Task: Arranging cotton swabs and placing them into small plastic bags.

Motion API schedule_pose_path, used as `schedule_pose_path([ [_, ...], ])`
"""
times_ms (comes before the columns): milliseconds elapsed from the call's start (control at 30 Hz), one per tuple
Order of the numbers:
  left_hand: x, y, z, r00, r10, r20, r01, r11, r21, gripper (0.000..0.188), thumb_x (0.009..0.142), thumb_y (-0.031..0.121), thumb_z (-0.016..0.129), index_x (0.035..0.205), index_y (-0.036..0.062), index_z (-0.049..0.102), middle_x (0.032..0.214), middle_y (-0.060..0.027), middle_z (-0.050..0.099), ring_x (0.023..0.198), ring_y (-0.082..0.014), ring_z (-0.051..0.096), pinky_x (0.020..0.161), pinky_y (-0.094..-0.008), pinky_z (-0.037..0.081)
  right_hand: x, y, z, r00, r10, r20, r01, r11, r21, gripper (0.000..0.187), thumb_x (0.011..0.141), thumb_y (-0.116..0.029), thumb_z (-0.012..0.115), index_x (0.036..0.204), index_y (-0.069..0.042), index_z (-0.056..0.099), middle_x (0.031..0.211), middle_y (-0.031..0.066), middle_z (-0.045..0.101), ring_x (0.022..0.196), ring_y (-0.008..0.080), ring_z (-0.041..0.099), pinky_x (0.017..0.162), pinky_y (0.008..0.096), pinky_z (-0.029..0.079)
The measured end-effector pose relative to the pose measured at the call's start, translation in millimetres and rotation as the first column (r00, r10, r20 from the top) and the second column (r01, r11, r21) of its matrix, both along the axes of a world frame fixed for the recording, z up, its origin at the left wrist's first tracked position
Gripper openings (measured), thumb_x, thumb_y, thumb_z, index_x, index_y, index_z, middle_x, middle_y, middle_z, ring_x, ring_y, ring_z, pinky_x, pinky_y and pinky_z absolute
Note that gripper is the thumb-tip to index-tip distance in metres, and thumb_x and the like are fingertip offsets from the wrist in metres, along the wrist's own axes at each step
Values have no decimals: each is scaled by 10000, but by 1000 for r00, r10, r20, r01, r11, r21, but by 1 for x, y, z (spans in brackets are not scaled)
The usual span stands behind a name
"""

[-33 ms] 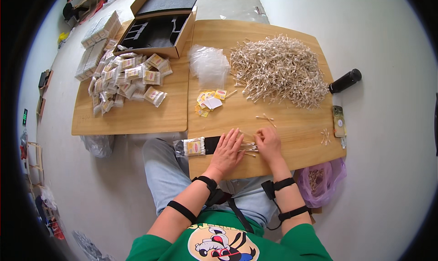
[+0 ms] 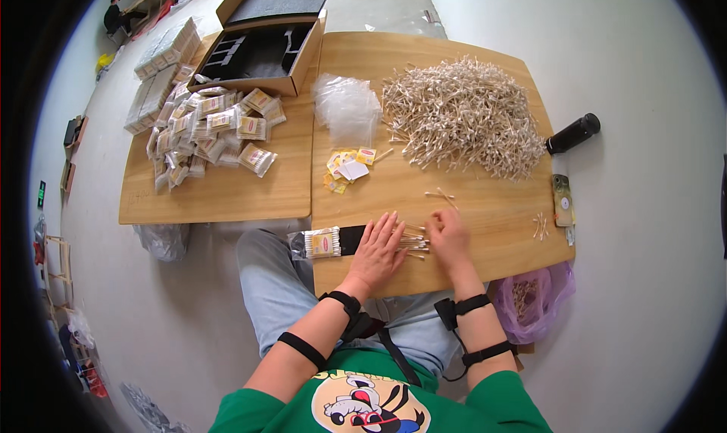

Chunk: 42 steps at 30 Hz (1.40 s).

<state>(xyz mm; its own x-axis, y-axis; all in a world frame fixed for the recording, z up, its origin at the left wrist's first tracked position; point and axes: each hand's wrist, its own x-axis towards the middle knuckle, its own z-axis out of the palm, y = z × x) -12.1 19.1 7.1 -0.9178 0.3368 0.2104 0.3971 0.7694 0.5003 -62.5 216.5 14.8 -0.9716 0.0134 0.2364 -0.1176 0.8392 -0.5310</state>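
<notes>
My left hand (image 2: 375, 253) lies flat, fingers stretched out, over a small bundle of cotton swabs (image 2: 414, 241). The swabs' tips stick out to its right. Left of this hand runs a black strip (image 2: 351, 240), its right end hidden under the fingers. On the strip's left side sits a clear bag of cotton swabs (image 2: 322, 243) with a yellow and white card, by the table's front left corner. My right hand (image 2: 450, 236) is closed, fingers curled, just right of the swab tips; what it may hold is hidden. Loose swabs (image 2: 441, 197) lie beyond it.
A large heap of swabs (image 2: 462, 115) covers the far right. Clear empty bags (image 2: 347, 109) and yellow cards (image 2: 348, 168) lie beside it. Filled packs (image 2: 216, 126) and an open box (image 2: 299, 73) occupy the left table. A black cylinder (image 2: 573, 135) and phone (image 2: 562, 200) edge the right.
My right hand has shifted slightly right, away from the swab bundle. My left hand stays in place.
</notes>
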Motion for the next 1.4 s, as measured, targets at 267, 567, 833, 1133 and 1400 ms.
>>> schedule_pose_path([
  [267, -2, 2, -3, 1000, 3, 18, -2, 999, -54, 536, 945, 325, 556, 1398, 56, 461, 1502, -145, 388, 1429, -280, 310, 1181, -449, 215, -16, 29, -9, 995, -81, -49, 87, 988, 127, 159, 797, -157, 706, 912, -84, 624, 873, 120, 607, 848, 318, 591, 785, 432, 471],
  [567, 0, 2, -2, 999, 24, -43, -26, 999, -30, 541, 950, 341, 536, 1401, 52, 461, 1510, -150, 374, 1432, -282, 301, 1184, -455, 206, -23, -1, 5, 998, -56, 9, 56, 998, -34, 133, 802, -151, 698, 895, -82, 632, 888, 104, 624, 854, 313, 602, 760, 428, 479],
  [833, 0, 2, -3, 999, 43, 15, -42, 998, -46, 553, 957, 339, 528, 1417, 45, 441, 1522, -168, 351, 1437, -300, 288, 1188, -458, 191, -19, -15, 1, 960, 279, -9, -279, 960, 3, 88, 800, -89, 669, 886, -89, 648, 865, 88, 633, 827, 304, 602, 747, 405, 493],
  [1133, -2, -2, 4, 999, -14, 32, 15, 999, -42, 730, 883, 413, 614, 1469, 59, 360, 1548, -181, 296, 1448, -311, 267, 1194, -465, 174, 31, 3, 7, 976, 208, -67, -215, 966, -144, 407, 741, -84, 708, 1127, -34, 589, 1084, 146, 606, 1026, 332, 573, 911, 426, 459],
  [1400, -4, 8, -6, 997, 71, 36, -72, 997, 26, 785, 855, 394, 652, 1489, 70, 321, 1550, -178, 291, 1446, -307, 268, 1190, -473, 182, 56, 2, 5, 969, 247, -15, -246, 968, 37, 758, 742, -170, 747, 1394, -13, 394, 1374, 201, 457, 1324, 378, 393, 1120, 459, 320],
])
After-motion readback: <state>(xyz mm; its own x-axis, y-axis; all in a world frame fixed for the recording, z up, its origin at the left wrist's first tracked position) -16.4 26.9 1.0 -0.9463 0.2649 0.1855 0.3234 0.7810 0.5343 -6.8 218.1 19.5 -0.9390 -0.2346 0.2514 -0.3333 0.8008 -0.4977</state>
